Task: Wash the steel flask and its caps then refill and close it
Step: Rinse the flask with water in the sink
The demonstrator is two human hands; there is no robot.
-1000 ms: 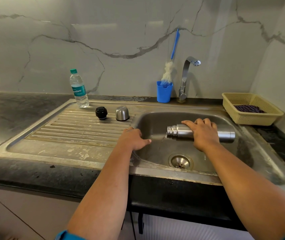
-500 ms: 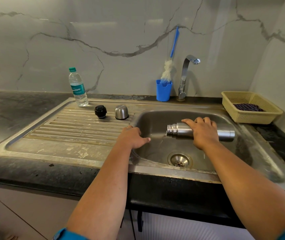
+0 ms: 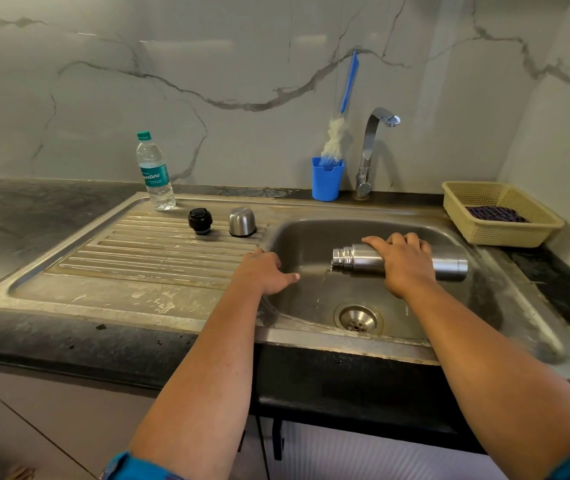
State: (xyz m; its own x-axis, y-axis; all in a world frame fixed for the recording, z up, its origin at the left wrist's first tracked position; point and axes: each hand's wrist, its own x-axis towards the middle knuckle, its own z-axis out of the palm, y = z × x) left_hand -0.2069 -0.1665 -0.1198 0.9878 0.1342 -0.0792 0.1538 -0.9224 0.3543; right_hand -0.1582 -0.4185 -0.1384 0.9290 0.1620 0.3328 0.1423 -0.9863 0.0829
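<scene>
Soft, even daylight fills my view; pale glare streaks the glossy marble-patterned wall (image 3: 242, 64), edges bow outward, corners blur slightly.

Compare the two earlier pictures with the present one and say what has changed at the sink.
Hardly anything. The right hand still grips the flask sideways over the sink, water trickling from its mouth. The left hand stays resting on the sink's edge. The black cap, steel cap and water bottle have not moved.

One head camera looks forward and down from above the counter edge, close to the sink (image 3: 373, 344), facing the marble wall (image 3: 242, 64); both forearms enter from below.
</scene>
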